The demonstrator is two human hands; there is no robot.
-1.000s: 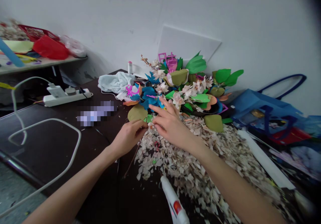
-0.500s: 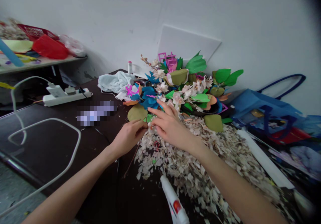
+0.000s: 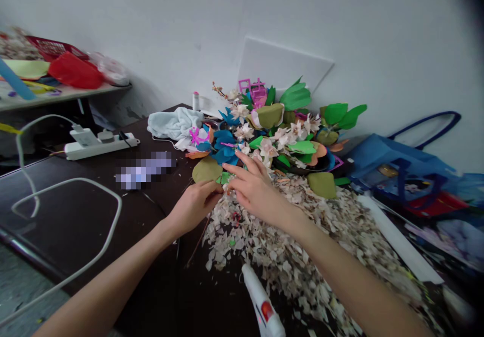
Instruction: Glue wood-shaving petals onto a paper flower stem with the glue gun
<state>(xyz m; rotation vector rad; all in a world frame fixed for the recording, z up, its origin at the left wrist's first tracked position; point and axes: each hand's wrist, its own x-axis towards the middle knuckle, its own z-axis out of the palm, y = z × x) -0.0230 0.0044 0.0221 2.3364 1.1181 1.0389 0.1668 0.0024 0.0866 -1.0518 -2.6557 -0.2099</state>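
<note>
My left hand (image 3: 195, 202) is closed, with thumb and fingertips pinched together. A thin brown twig (image 3: 196, 249) runs down from beneath it and appears held in that pinch. Close against it, my right hand (image 3: 255, 191) pinches thumb and index finger at the same spot, its other fingers stretched forward. Whatever sits between the right fingertips is too small to make out. Both hands are over the left edge of a pile of pale petal-like flakes (image 3: 272, 246). Just beyond them are an olive paper leaf (image 3: 207, 170) and blue paper petals (image 3: 224, 148).
A white glue gun (image 3: 260, 299) lies at the table's front. Behind are pale artificial flowers (image 3: 268, 148) and green leaves (image 3: 297, 96). To the left are a power strip (image 3: 102, 145), a white cable (image 3: 117, 216) and a cloth (image 3: 174, 123); a blue bag (image 3: 397, 160) stands right.
Both hands stay in nearly the same place, with only a very slight shift of the fingers. Everything else looks unchanged.
</note>
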